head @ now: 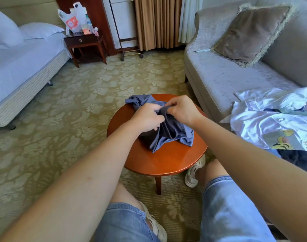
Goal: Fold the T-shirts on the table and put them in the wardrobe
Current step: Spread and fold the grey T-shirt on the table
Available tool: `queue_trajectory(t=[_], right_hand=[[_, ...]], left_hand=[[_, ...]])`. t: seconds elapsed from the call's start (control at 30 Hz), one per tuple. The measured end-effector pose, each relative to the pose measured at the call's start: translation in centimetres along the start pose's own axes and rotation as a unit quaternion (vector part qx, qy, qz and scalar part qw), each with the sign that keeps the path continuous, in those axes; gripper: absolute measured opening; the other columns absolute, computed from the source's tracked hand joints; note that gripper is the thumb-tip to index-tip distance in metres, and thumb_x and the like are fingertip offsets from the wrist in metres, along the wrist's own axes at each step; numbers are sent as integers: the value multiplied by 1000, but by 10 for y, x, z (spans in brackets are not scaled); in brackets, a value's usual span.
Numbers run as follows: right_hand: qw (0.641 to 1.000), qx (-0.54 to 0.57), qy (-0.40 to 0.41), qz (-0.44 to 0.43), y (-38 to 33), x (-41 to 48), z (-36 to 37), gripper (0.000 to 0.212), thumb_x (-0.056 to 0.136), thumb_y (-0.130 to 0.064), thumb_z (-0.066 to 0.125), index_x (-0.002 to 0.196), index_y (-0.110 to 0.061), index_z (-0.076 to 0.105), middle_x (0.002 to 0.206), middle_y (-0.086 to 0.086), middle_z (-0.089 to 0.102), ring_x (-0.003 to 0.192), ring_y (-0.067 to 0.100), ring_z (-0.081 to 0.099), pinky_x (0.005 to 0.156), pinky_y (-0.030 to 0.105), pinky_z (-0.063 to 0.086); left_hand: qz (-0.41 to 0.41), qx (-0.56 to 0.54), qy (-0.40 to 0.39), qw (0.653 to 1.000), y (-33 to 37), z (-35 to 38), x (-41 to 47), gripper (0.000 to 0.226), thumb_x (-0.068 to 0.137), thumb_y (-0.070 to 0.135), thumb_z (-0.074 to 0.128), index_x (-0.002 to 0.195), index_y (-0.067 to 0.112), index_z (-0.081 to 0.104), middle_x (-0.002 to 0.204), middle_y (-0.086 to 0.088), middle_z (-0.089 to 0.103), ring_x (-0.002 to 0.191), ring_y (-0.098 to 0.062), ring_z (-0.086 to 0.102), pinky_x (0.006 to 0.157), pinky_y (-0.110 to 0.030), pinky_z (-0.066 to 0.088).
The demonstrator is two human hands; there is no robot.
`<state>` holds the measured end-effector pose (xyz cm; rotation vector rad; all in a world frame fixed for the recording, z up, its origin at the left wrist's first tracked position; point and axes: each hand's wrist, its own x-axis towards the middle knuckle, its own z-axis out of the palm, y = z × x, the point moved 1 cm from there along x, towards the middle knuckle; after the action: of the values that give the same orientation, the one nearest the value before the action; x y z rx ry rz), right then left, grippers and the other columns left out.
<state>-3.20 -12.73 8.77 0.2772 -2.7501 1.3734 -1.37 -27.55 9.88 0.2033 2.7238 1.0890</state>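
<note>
A crumpled blue-grey T-shirt (170, 133) lies bunched on the small round wooden table (166, 159). My left hand (147, 117) grips a gathered fold of it at the top of the bunch. My right hand (182, 109) pinches the same fold from the right, close to the left hand. A white T-shirt with a cartoon print (274, 123) lies spread on the sofa seat at the right, with a dark garment (299, 159) under its near edge.
A grey sofa (224, 81) with a fringed cushion (250, 32) stands right of the table. A bed (22, 67) and a nightstand (84, 42) with bags are at the far left. Patterned carpet (70, 110) surrounds the table. My knees and shoes are below it.
</note>
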Motion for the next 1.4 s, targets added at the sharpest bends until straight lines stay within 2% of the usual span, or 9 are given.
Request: queue_trajectory(t=[0.2,0.47,0.63,0.8,0.9,1.0,1.13,1.3,1.4], right_hand=[[999,32,-29,-3,2,-1,-10,9,83,-12,73,81,-3,73,80,8,70,71,14,59,67,30,48],[992,-39,-89,76,56,-14,35,16,82,-6,65,80,9,59,72,23,55,66,29,47,61,35,36],[987,-74,-102,101,79,-16,49,28,87,-8,59,66,-14,41,67,12,47,63,24,44,58,32,31],[980,-111,-98,131,105,-18,48,5,91,-11,57,87,-11,60,80,10,61,76,30,57,63,32,40],[983,-92,-74,139,113,-17,53,13,91,-11,54,89,-7,66,85,14,69,80,34,63,68,38,50],[988,-31,-23,152,106,-13,57,12,91,-12,51,90,-7,61,77,12,65,71,30,59,63,34,45],[991,19,59,116,88,3,48,10,90,-11,51,86,-7,60,89,7,61,79,18,51,67,28,34],[993,52,45,92,67,19,28,11,93,-13,45,86,-17,52,70,2,61,62,18,59,61,28,41],[996,53,17,67,54,24,23,10,95,-10,46,89,-12,54,63,4,64,45,5,58,51,22,42]], left_hand=[[-57,-66,80,993,-4,-8,6,23,87,11,54,67,12,65,56,1,64,55,-13,61,71,-31,51],[-97,-170,176,965,-3,-28,6,19,84,10,52,72,14,66,59,0,60,51,-14,56,61,-24,45],[-103,-177,209,956,-12,-35,9,21,87,9,50,70,13,63,60,-1,59,51,-13,54,54,-22,42],[-122,-224,273,927,-27,-41,18,23,87,7,50,71,17,64,53,2,57,46,-9,52,52,-21,41],[-136,-220,309,915,-40,-44,26,20,88,9,51,77,14,67,57,1,59,45,-7,55,57,-22,46],[-142,-97,286,942,-63,-47,31,31,88,17,52,116,15,65,80,-6,70,71,-20,67,75,-31,55],[-135,107,254,952,-85,-42,31,46,90,20,51,136,23,54,97,-10,70,83,-26,61,68,-31,44],[-68,68,223,970,-72,-32,38,40,90,20,49,128,26,58,71,0,64,67,-21,58,58,-30,42],[-16,16,99,995,-46,-20,41,40,92,14,52,130,23,59,75,4,63,61,-14,56,58,-30,44]])
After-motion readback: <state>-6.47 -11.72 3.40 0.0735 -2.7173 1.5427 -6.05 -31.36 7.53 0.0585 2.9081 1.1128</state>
